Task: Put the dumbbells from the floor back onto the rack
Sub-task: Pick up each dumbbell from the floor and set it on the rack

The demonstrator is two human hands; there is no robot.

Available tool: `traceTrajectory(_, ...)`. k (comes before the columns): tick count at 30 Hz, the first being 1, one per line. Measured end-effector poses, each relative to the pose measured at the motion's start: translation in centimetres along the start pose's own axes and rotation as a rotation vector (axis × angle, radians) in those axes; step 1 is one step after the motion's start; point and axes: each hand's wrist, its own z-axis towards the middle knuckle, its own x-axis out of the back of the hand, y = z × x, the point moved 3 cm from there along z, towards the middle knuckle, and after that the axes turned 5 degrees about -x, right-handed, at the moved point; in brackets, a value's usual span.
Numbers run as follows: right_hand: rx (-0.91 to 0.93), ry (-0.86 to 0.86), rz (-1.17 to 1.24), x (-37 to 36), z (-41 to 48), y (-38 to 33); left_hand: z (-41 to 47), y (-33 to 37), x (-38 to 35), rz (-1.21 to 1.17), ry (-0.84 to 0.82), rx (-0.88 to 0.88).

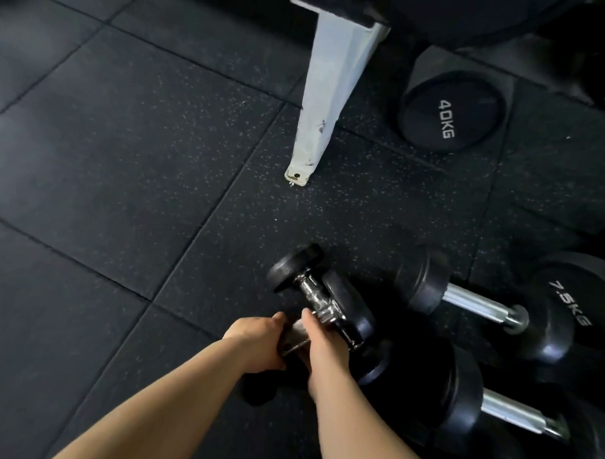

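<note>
Two small black dumbbells with chrome handles lie crossed on the rubber floor at the lower centre. My left hand point(256, 344) is closed around the knurled handle of the nearer small dumbbell point(292, 340). My right hand point(326, 347) wraps the handle of the other small dumbbell point(294, 268), whose far head points up and left. A 7.5 kg dumbbell point(477, 302) and a second larger dumbbell point(510, 411) lie on the floor to the right. The rack's white leg point(328, 93) stands at the top centre; its shelves are out of view.
A 40 kg dumbbell point(452, 111) rests on the floor behind the rack leg at the upper right. Black speckled rubber floor tiles point(125, 154) stretch across the left half.
</note>
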Motion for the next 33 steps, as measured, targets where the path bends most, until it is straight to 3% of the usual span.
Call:
traceTrajectory(8, -0.033, -0.117, 0.015, 0.5, 0.6, -1.0, 0.5, -0.5, 0.4, -0.132, 0.004, 0.007)
traceTrajectory(13, 0.058, -0.053, -0.238, 1.0, -3.4, -2.7, -3.9, 1.3, 1.0, -0.283, 0.036, 0.087)
traceTrajectory(21, 0.317, -0.202, -0.666, -0.7, -24.0, -12.1, -22.0, 6.3, 12.8, -0.701, 0.153, 0.077)
traceTrajectory(28, 0.432, -0.429, -0.818, -4.7, -44.6, -22.2, -39.4, 8.6, 25.6, -1.185, 0.249, -0.034)
traceTrajectory(33, 0.527, -0.499, -0.919, -11.9, -52.8, -25.2, -46.4, 4.7, 32.5, -1.232, 0.397, -0.022)
